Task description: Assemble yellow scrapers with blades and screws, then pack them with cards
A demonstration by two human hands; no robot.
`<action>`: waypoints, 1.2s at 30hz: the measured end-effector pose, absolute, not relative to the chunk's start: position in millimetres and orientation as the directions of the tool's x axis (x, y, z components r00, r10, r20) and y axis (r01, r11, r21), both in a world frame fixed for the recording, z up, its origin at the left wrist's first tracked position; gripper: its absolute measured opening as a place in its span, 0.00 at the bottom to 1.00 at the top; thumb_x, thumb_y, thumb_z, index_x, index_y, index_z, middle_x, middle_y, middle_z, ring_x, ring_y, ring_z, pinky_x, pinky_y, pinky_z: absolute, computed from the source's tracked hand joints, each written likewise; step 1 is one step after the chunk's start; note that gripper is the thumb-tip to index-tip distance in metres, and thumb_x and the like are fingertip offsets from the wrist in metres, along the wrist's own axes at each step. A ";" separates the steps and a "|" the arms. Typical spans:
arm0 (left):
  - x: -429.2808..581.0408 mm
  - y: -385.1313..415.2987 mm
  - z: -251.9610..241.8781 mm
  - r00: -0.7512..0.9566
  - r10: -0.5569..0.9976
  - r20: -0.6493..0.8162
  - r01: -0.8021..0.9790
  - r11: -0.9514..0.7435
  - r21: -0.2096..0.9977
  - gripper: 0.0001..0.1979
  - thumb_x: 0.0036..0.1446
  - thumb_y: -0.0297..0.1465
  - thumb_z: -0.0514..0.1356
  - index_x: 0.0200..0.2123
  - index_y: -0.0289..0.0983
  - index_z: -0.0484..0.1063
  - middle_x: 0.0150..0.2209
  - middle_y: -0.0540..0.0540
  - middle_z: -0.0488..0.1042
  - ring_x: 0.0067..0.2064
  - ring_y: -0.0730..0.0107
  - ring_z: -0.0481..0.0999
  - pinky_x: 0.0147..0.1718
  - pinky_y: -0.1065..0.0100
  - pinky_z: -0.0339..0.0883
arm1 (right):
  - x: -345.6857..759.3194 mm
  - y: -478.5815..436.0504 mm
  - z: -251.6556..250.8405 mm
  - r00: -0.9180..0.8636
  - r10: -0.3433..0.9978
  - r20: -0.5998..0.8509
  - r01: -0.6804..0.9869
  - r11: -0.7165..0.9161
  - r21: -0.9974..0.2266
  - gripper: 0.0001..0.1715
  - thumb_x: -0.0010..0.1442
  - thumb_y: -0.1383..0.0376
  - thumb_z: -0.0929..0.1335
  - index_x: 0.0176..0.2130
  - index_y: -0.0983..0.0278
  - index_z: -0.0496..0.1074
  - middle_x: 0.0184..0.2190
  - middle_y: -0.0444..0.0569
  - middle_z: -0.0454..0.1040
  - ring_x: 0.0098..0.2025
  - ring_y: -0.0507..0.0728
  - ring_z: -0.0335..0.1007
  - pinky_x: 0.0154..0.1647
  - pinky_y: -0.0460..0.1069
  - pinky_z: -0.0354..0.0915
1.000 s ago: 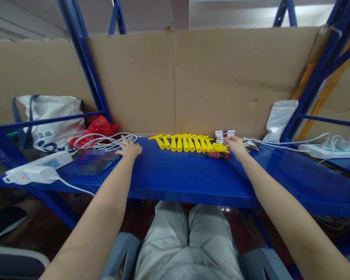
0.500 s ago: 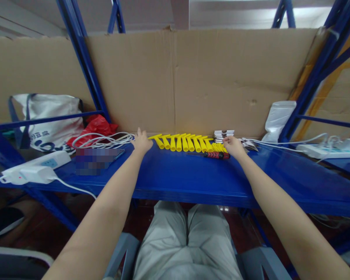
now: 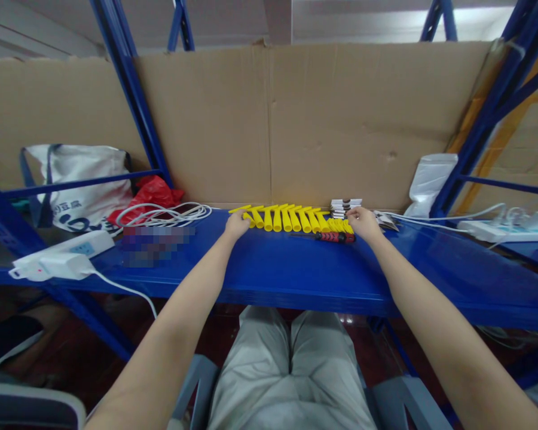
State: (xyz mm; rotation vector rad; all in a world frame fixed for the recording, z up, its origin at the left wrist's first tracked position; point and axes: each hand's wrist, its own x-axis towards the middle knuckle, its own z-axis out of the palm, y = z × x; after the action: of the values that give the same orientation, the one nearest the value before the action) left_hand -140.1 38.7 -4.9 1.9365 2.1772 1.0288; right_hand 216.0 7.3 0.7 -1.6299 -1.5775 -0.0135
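Note:
A row of yellow T-shaped plastic pieces (image 3: 287, 220), each with a round tube end facing me, lies along the back of the blue shelf (image 3: 291, 263). At its left end, my left hand (image 3: 238, 224) has its fingers closed on the leftmost yellow T-shaped piece (image 3: 239, 209). My right hand (image 3: 364, 223) is at the other end, fingers pinched beside several small yellow parts (image 3: 339, 226); what they hold, if anything, is hidden. Just in front of those parts lies a red and black screwdriver (image 3: 334, 237). Behind them is a stack of white-and-brown packets (image 3: 346, 206).
White cables (image 3: 170, 214), a red plastic bag (image 3: 155, 194) and a cloth bag (image 3: 78, 185) lie left. Power strips stand at the left (image 3: 67, 254) and right (image 3: 506, 231). A white pouch (image 3: 430, 182) leans near the right post. Cardboard (image 3: 332, 119) walls off the back.
My left hand has moved right, from beside the row onto its leftmost piece, and its spread fingers have closed. My right hand stays near the small yellow parts. The view has shifted slightly.

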 end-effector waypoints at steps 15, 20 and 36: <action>-137.7 38.6 -12.4 -0.019 0.973 0.230 0.947 -0.056 0.316 0.23 0.53 0.31 0.58 0.53 0.39 0.68 0.53 0.41 0.73 0.53 0.59 0.73 0.49 0.69 0.64 | 210.1 3.6 2.3 0.175 0.846 0.504 0.843 0.136 -0.521 0.12 0.51 0.73 0.63 0.34 0.66 0.74 0.28 0.51 0.76 0.32 0.55 0.71 0.34 0.46 0.63; -139.5 35.1 -8.8 -0.082 0.952 0.296 0.945 -0.019 0.326 0.15 0.52 0.33 0.59 0.44 0.40 0.72 0.46 0.44 0.77 0.49 0.59 0.75 0.46 0.68 0.66 | 209.7 6.2 0.9 0.149 0.847 0.510 0.841 0.163 -0.516 0.12 0.50 0.74 0.63 0.33 0.66 0.74 0.28 0.50 0.76 0.30 0.54 0.70 0.33 0.46 0.63; -141.8 34.2 -6.3 -0.295 0.891 0.345 0.885 0.118 0.450 0.13 0.49 0.32 0.61 0.39 0.37 0.69 0.43 0.41 0.77 0.47 0.59 0.75 0.42 0.68 0.66 | 211.7 10.2 -2.5 0.111 0.855 0.507 0.852 0.181 -0.492 0.13 0.51 0.74 0.62 0.34 0.66 0.74 0.26 0.49 0.75 0.28 0.53 0.69 0.32 0.45 0.63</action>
State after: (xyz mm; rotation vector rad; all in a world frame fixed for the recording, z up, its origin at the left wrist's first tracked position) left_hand -141.8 34.2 -6.3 1.8598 2.3421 0.9299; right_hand 211.7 10.2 -2.5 -1.6324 -1.7004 0.0052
